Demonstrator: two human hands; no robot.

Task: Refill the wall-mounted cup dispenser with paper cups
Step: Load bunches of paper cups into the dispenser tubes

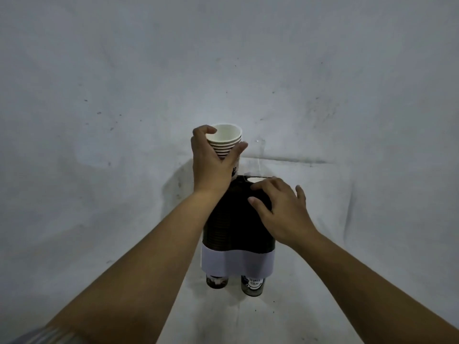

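Observation:
A dark cup dispenser (236,227) with a white lower band hangs on the wall at the centre. My left hand (213,162) grips a stack of white paper cups (227,139), rims up, above the dispenser's left column; the stack's lower end is hidden behind my hand. My right hand (280,207) rests on the upper right of the dispenser with fingers loosely curved over its top edge. Two cup bottoms (251,285) stick out below the white band, one under each column.
A pale, stained wall (347,95) fills the view around the dispenser. A faint horizontal ridge (293,160) runs along the wall just above the dispenser's top right.

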